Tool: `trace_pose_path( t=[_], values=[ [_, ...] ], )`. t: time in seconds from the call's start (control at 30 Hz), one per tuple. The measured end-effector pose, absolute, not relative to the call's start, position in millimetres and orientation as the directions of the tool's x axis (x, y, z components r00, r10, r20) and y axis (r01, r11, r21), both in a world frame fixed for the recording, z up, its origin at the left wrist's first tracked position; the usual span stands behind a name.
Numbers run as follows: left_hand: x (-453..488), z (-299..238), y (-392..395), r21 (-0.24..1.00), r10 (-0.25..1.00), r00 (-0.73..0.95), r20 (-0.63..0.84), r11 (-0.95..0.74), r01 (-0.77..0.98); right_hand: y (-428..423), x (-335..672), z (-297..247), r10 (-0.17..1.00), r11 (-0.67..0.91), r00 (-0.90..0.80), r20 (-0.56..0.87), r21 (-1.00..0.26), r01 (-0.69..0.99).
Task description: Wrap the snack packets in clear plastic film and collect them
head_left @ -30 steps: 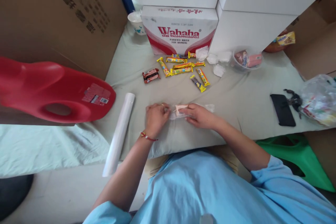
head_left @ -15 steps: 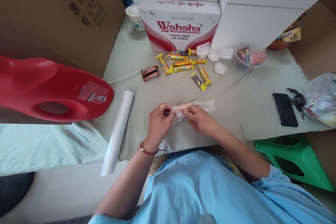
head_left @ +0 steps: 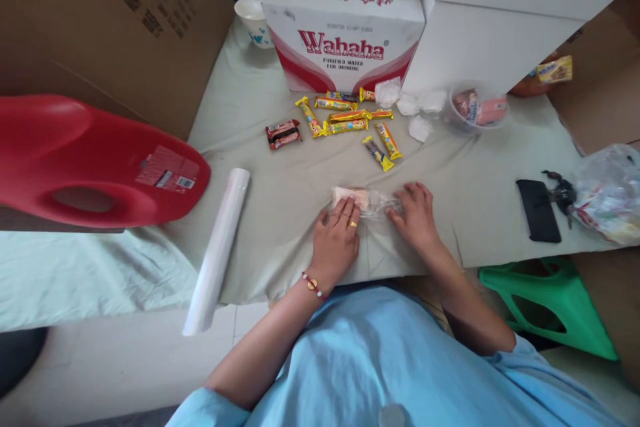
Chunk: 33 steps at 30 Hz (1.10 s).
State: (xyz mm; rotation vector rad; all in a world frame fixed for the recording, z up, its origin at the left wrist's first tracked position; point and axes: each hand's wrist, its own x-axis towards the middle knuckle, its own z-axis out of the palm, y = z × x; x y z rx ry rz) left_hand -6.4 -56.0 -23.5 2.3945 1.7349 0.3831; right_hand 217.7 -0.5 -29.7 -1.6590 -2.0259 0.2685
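Note:
A small pale-pink bundle (head_left: 361, 197) in clear plastic lies on the cloth in front of me. Its exact kind cannot be made out through the wrapping. My left hand (head_left: 337, 235) rests on the bundle's left part with fingers stretched out flat, a ring on one of them. Loose clear plastic wrap (head_left: 381, 204) trails from the bundle's right end. There my right hand (head_left: 416, 215) has its thumb and fingers curled around the edge of the plastic.
Yellow-wrapped snack bars (head_left: 347, 127) and a brown packet (head_left: 283, 134) lie beyond my hands. A roll of plastic film (head_left: 217, 250) overhangs the front edge at left, near a red jug (head_left: 125, 177). A clear tub (head_left: 477, 110), phone (head_left: 539, 210) and plastic bag (head_left: 613, 193) are at right.
The bundle now lies on the cloth instead of between both hands' fingertips. My left hand has flattened onto it, and my right hand has slid rightward along the plastic.

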Motion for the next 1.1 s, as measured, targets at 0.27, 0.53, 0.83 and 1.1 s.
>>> trace_pose_path(
  t=[0.27,0.53,0.83,1.1],
  values=[
    [-5.4,-28.4,-56.9,0.33,0.944,0.291,0.154,-0.327,0.886,24.8,178.5,11.6,0.957,0.278,-0.264,0.12,-0.635,0.721],
    [-34.1,-24.2,-60.8,0.493,0.934,0.229,0.274,-0.341,0.8,39.5,100.4,14.9,0.847,0.463,-0.526,-0.076,-0.379,0.801],
    [-69.3,-23.8,-70.7,0.678,0.89,-0.12,0.439,-0.24,0.694,5.1,114.4,-12.8,0.825,0.549,-0.558,0.093,-0.366,0.751],
    [-40.5,-16.3,-71.8,0.969,0.964,-0.265,0.015,0.052,0.241,21.8,139.2,0.2,0.955,0.156,-0.293,0.048,-0.921,0.358]
  ],
)
